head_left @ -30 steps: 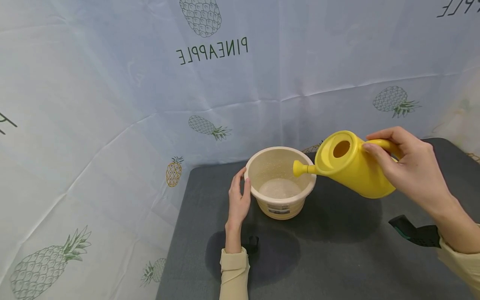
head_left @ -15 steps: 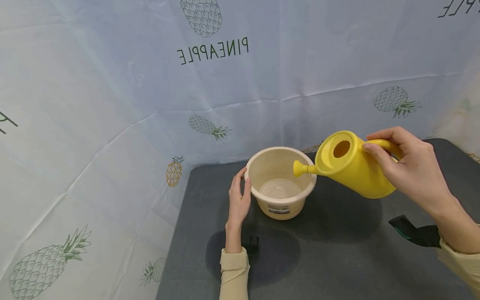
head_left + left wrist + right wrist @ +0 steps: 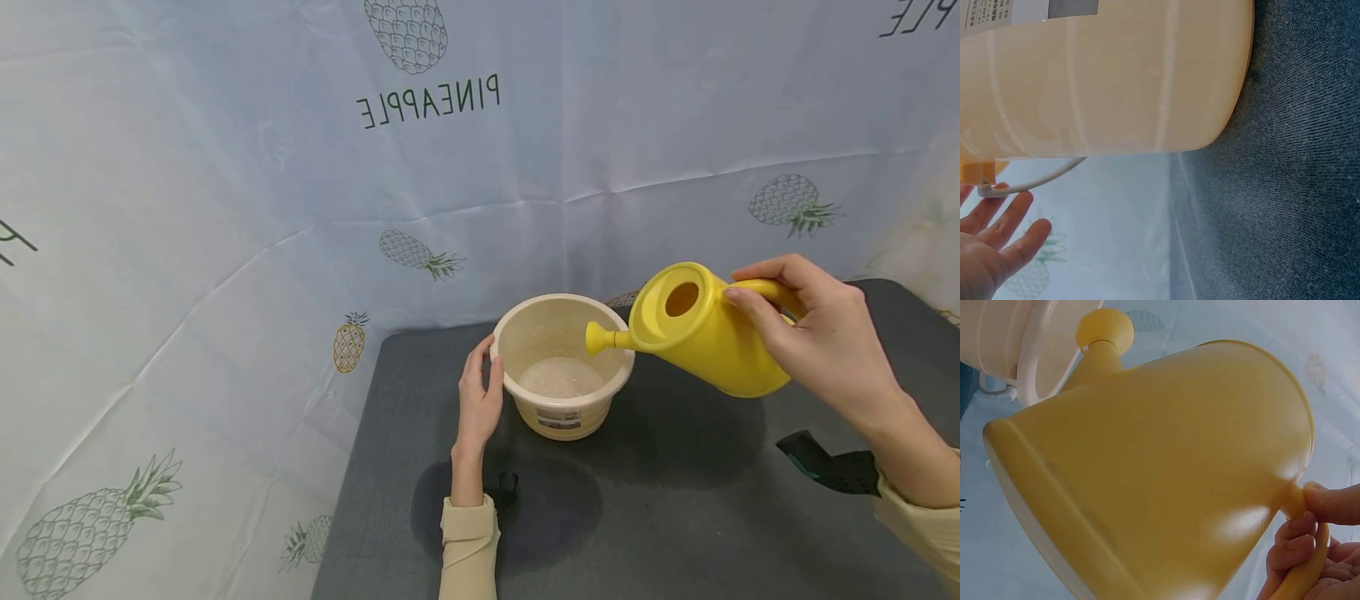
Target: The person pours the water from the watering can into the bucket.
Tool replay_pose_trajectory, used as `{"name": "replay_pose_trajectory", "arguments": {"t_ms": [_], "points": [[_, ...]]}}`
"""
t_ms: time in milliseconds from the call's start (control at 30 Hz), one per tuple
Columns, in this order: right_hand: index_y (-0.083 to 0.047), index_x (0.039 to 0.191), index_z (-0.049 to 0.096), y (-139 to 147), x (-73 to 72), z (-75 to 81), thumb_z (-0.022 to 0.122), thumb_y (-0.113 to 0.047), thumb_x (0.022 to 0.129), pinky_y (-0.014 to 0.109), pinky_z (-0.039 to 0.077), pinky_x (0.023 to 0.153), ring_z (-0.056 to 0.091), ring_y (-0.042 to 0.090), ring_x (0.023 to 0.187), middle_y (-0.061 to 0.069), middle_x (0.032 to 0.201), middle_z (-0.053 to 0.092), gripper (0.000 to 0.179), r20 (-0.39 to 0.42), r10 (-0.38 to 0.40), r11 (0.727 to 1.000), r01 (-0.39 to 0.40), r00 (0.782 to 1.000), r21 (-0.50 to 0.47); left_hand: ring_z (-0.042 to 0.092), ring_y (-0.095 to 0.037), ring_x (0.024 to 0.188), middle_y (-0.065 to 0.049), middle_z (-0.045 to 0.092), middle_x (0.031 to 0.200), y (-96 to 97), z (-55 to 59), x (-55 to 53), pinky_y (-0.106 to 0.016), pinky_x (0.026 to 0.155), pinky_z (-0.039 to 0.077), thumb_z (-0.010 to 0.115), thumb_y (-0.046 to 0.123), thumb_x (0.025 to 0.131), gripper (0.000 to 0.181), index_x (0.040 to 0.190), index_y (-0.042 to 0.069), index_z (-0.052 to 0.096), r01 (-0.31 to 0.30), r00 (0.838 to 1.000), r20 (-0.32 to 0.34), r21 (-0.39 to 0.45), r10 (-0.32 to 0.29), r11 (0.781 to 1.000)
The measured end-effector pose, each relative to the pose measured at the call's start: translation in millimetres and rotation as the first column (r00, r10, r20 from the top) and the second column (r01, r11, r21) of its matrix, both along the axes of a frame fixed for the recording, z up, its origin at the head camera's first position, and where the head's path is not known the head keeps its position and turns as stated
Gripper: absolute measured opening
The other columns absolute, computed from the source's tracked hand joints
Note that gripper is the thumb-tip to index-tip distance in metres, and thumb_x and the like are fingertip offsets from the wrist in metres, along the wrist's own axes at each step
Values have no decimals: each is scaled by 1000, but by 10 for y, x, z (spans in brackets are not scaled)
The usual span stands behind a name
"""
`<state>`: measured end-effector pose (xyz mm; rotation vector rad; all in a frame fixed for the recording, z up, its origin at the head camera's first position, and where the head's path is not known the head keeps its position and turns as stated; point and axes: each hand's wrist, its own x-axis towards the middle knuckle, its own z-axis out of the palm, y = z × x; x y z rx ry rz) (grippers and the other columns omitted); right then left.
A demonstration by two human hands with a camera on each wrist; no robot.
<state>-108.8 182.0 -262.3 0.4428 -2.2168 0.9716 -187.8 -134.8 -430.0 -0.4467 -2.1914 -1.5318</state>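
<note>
A cream plastic bucket (image 3: pixel 558 403) stands upright on the dark table, with droplets on its inner wall and a rippled, speckled surface at its bottom. My left hand (image 3: pixel 480 397) rests against the left side of its rim. Seen from the left wrist, the fingers (image 3: pixel 1016 215) are spread and nearly straight beside the rim and a pale wire handle (image 3: pixel 1044 180). My right hand (image 3: pixel 836 333) grips the handle of a yellow watering can (image 3: pixel 720 354). The can tilts to the left, its spout head over the bucket's right inside. Thumb and curled fingers wrap the handle (image 3: pixel 1313 565) in the right wrist view.
A dark grey cloth-covered table (image 3: pixel 675 533) lies under the bucket, with darker patches on it. Behind and to the left hangs a pale curtain (image 3: pixel 225 167) printed with pineapples. A black strap (image 3: pixel 832 462) sits at the right wrist.
Both hands, the bucket and the watering can hold nearly the same places. The surface at the bottom of the bucket changes its ripple pattern.
</note>
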Motion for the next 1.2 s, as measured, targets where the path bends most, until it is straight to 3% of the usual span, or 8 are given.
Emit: {"name": "replay_pose_trajectory", "arguments": {"t_ms": [333, 667, 900, 1200], "points": [[6, 98, 58, -5, 10, 18, 63, 4, 85, 1, 38, 74, 51, -20, 87, -21, 90, 53, 14, 6, 3, 1000, -3, 1000, 5, 44, -22, 121, -9, 47, 133, -6, 4, 12, -51, 98, 36, 45, 21, 100, 39, 136, 8, 45, -4, 1000, -2, 3, 4, 1000], [6, 99, 60, 7, -10, -6, 64, 5, 83, 1, 38, 75, 51, -20, 87, -24, 91, 54, 17, 11, 4, 1000, -4, 1000, -12, 44, -20, 121, -7, 47, 133, -6, 13, 21, -47, 99, 35, 44, 24, 100, 39, 136, 9, 45, -6, 1000, 11, -8, 6, 1000], [5, 99, 60, 5, -17, -16, 65, 7, 83, 1, 39, 74, 52, -19, 87, -24, 90, 55, 17, 8, 9, 1000, -9, 1000, -16, 45, -35, 118, -25, 46, 128, 63, 319, 209, -55, 97, 34, 45, 6, 98, 36, 131, -8, 44, 13, 1000, -3, 11, -13, 1000], [5, 99, 61, 26, -46, -34, 66, 7, 82, 2, 39, 74, 53, -18, 86, -25, 91, 56, 18, -2, 19, 1000, -19, 1000, -24, 44, -34, 120, -24, 47, 129, 69, 336, 218, -52, 98, 34, 45, 7, 98, 37, 132, -7, 44, 3, 1000, 13, 2, -3, 1000]]}}
